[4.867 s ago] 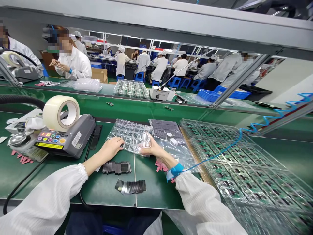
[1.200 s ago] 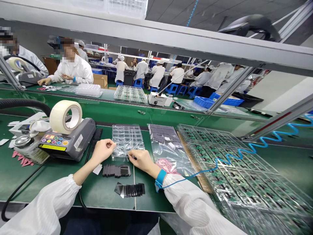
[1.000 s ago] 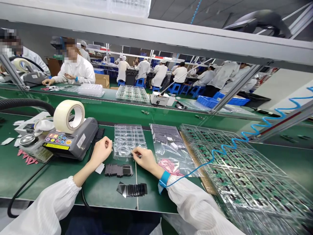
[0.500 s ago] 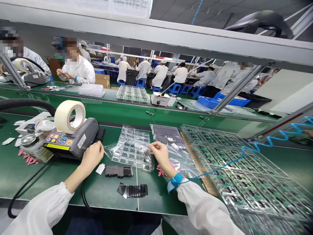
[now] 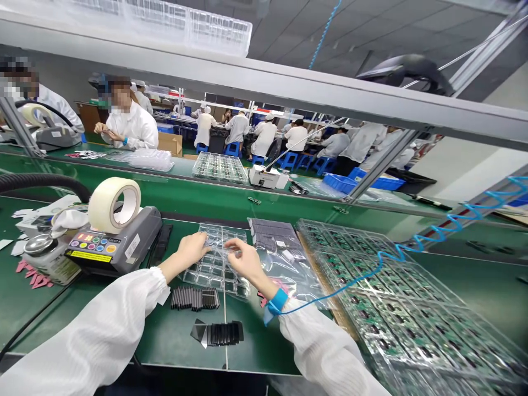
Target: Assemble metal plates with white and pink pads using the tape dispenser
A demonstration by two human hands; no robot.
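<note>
A clear plastic tray with rows of square pockets lies on the green bench in front of me. My left hand is over its far left part, fingertips pinched on thin clear plastic film that is hard to make out against the tray. Across from it, my right hand has its fingers curled at the film above the tray's far right part, and wears a blue wrist strap. Nearer me are a row of thin dark pieces and a fanned stack of dark glossy sheets.
A tape dispenser with a tape roll on top stands left, beside a metal-topped bottle. To the right are bagged grey pieces and large trays of green circuit boards. A coiled blue cord crosses there.
Both hands have moved closer together over the far part of the tray. The film, stretched between them before, is now bunched nearer the tray. The camera view has shifted slightly.
</note>
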